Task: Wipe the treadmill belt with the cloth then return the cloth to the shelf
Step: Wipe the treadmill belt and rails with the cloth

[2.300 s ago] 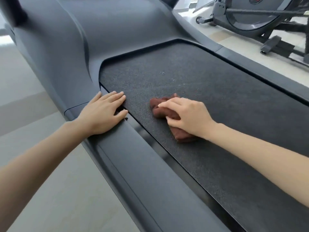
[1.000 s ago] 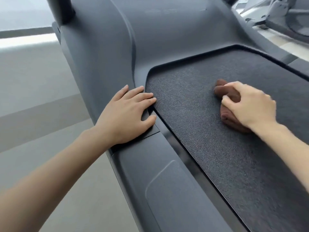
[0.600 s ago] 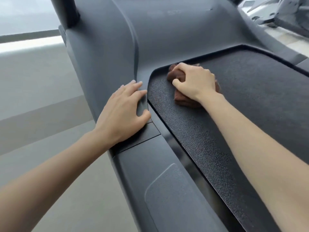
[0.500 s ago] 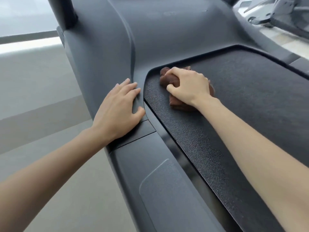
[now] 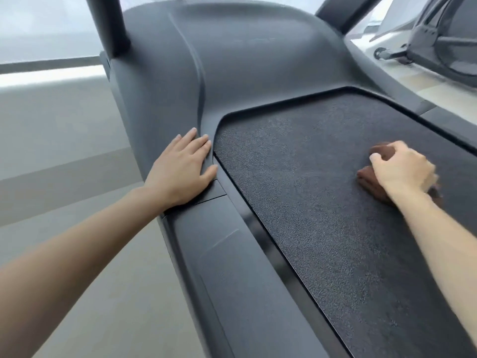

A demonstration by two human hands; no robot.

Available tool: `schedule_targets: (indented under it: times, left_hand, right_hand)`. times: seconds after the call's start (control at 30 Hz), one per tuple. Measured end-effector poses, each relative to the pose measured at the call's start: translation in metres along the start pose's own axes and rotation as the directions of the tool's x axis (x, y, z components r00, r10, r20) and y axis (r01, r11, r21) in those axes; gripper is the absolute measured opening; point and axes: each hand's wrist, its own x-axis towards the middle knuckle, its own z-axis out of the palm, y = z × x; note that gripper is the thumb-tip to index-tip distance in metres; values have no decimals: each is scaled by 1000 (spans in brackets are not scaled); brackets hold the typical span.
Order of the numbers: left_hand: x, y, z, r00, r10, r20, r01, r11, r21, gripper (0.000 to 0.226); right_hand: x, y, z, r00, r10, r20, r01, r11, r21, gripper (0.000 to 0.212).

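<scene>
The crumpled brown cloth (image 5: 367, 178) lies on the rough black treadmill belt (image 5: 304, 182), gripped by the right hand (image 5: 402, 169). The left hand (image 5: 180, 174) rests flat on the grey frame (image 5: 160, 99). Bunched so small, the cloth may miss spots.

The right hand (image 5: 402, 171) is gripping a bunched brown cloth (image 5: 367, 179) and pressing it onto the black textured treadmill belt (image 5: 322, 208), toward the belt's right edge; the hand is slightly blurred. The left hand (image 5: 180, 171) is lying flat, fingers straight, on the grey side rail (image 5: 219, 267) where it is meeting the motor cover (image 5: 245, 73), just beside the belt's far left corner. Another exercise machine (image 5: 438, 42) is standing on the pale floor (image 5: 423, 81) at upper right.
</scene>
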Motion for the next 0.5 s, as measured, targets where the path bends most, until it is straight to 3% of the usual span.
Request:
schedule_targets:
  times: [0.1, 0.2, 0.33, 0.4, 0.5]
  left_hand:
    - [-8, 8, 0, 1000, -3, 31, 4, 1000, -15, 61]
    - [-21, 18, 0, 999, -41, 18, 42, 998, -50, 58]
    - [-43, 27, -3, 996, -92, -7, 91, 992, -86, 54]
    - [-58, 30, -3, 996, -88, -20, 85, 990, -110, 52]
    - [-87, 35, -7, 996, -62, -62, 49, 981, -185, 46]
  right_hand:
    - [-1, -55, 12, 993, -62, 96, 59, 998, 31, 39]
    - [-30, -117, 13, 930, -341, 138, 326, 938, 117, 35]
    - [-92, -133, 12, 752, -659, -9, 652, 741, 158, 33]
    - [-111, -121, 8, 681, -731, -52, 729, 669, 142, 34]
    - [-139, -103, 0, 638, -765, -95, 770, 633, 80, 33]
